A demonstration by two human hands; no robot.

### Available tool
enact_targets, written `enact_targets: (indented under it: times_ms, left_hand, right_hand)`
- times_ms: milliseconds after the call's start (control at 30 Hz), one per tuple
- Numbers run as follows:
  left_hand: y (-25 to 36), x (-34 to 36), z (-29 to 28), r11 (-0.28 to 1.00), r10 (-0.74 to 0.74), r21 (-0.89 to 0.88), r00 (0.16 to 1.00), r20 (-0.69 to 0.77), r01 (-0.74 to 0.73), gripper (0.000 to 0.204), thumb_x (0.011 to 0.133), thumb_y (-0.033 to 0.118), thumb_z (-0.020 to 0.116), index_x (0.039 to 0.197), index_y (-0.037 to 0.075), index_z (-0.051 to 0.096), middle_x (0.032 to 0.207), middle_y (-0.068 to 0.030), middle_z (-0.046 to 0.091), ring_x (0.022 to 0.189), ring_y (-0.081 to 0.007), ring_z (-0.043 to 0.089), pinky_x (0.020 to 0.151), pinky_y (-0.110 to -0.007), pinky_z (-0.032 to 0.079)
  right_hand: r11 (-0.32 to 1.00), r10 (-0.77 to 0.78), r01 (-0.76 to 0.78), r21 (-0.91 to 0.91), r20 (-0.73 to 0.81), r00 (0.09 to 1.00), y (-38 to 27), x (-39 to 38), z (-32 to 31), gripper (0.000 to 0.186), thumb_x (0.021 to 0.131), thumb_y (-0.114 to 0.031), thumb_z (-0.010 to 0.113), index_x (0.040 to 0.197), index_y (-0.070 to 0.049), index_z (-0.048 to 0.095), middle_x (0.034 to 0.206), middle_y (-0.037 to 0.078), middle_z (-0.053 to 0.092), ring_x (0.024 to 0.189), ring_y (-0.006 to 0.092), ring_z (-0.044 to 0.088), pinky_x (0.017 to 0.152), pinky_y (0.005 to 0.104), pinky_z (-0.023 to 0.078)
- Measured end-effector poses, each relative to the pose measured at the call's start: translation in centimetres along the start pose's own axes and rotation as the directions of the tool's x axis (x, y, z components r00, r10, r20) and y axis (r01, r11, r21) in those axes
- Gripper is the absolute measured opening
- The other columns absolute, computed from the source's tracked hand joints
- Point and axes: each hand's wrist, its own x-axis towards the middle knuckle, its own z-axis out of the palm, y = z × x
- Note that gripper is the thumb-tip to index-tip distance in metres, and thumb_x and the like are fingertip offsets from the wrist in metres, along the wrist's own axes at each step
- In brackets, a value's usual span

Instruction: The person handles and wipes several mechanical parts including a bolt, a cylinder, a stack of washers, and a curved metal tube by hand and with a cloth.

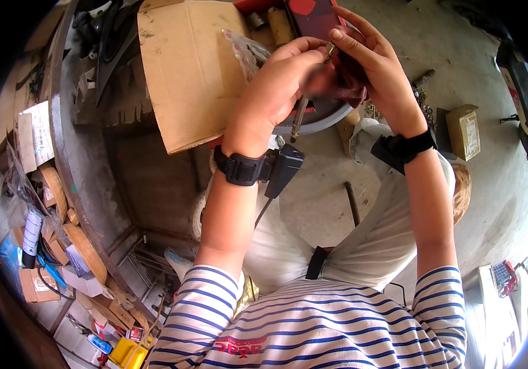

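A slim metal rod (pixel 299 120) slants through my left hand (pixel 282 80), whose fingers are closed around it. Its lower end sticks out below the palm, and its upper tip shows between my two hands. My right hand (pixel 377 64) is closed on a dark red cloth (pixel 355 89), held against the upper part of the rod, with the thumb near the tip. A smeared patch hides part of the rod and cloth between the hands. Beneath them is the grey rim of a round basin (pixel 324 125); its inside is mostly hidden.
A large cardboard flap (pixel 193 74) stands left of my hands, by a red-edged container with a dark red box (pixel 313 21). Loose metal parts (pixel 424 79), a small carton (pixel 463 132) and a dark bar (pixel 352 203) lie on the floor. Cluttered shelving (pixel 85 246) lines the left.
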Motion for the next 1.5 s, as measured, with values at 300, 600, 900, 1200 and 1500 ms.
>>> enact_targets:
  times_ms: [300,600,900,1200,1500]
  left_hand:
    - [0.0,0.1,-0.6,1.0,0.018,-0.014,1.0,-0.001,-0.018,0.018,0.096,0.015,0.048,0.108,0.003,0.054,0.085,-0.0029,0.059,0.069,-0.01,0.049,0.059,-0.024,0.038]
    - [0.0,-0.1,-0.2,1.0,-0.019,0.019,0.999,-0.03,0.02,0.019,0.096,0.015,0.048,0.108,0.003,0.054,0.085,-0.0028,0.059,0.068,-0.01,0.049,0.059,-0.024,0.038]
    - [0.2,0.0,-0.1,1.0,0.005,-0.017,1.0,-0.007,-0.006,0.018,0.095,0.014,0.049,0.108,0.003,0.054,0.085,-0.0039,0.059,0.069,-0.011,0.05,0.059,-0.024,0.038]
    - [-0.1,0.3,-0.7,0.999,0.028,-0.027,0.999,-0.033,-0.029,0.016,0.095,0.013,0.048,0.105,0.002,0.054,0.083,-0.004,0.057,0.067,-0.0108,0.048,0.058,-0.024,0.038]
    - [-0.3,1.3,-1.6,0.979,0.115,-0.147,0.978,-0.175,-0.142,0.017,0.095,0.01,0.047,0.103,-0.003,0.054,0.082,-0.0059,0.053,0.066,-0.0115,0.044,0.057,-0.024,0.036]
  right_hand:
    - [0.995,-0.079,0.07,0.076,0.12,0.99,-0.3,-0.4,0.1,0.044,0.094,-0.006,0.048,0.136,0.002,0.039,0.123,0.01,0.057,0.099,0.0091,0.058,0.087,0.0232,0.048]
    - [0.999,-0.043,0.043,0.006,0.003,0.999,0.8,0.3,-0.6,0.043,0.094,-0.01,0.053,0.135,-0.001,0.042,0.118,0.008,0.06,0.096,0.0085,0.059,0.083,0.0224,0.049]
    - [0.997,-0.072,0.07,0.017,0.125,0.99,0.6,0.3,-0.7,0.045,0.094,-0.016,0.055,0.134,-0.001,0.043,0.107,0.004,0.061,0.094,0.008,0.059,0.084,0.0218,0.048]
    - [0.997,-0.056,0.053,0.05,0.061,0.997,-0.4,-0.6,0.2,0.04,0.095,-0.013,0.045,0.132,0.003,0.044,0.126,0.012,0.057,0.1,0.0113,0.059,0.089,0.0231,0.046]
    - [0.92,0.083,-0.117,0.375,0.107,0.991,-1.2,-0.4,-0.6,0.065,0.091,-0.02,0.06,0.145,-0.007,0.027,0.125,0.012,0.055,0.103,0.0215,0.058,0.091,0.0305,0.046]
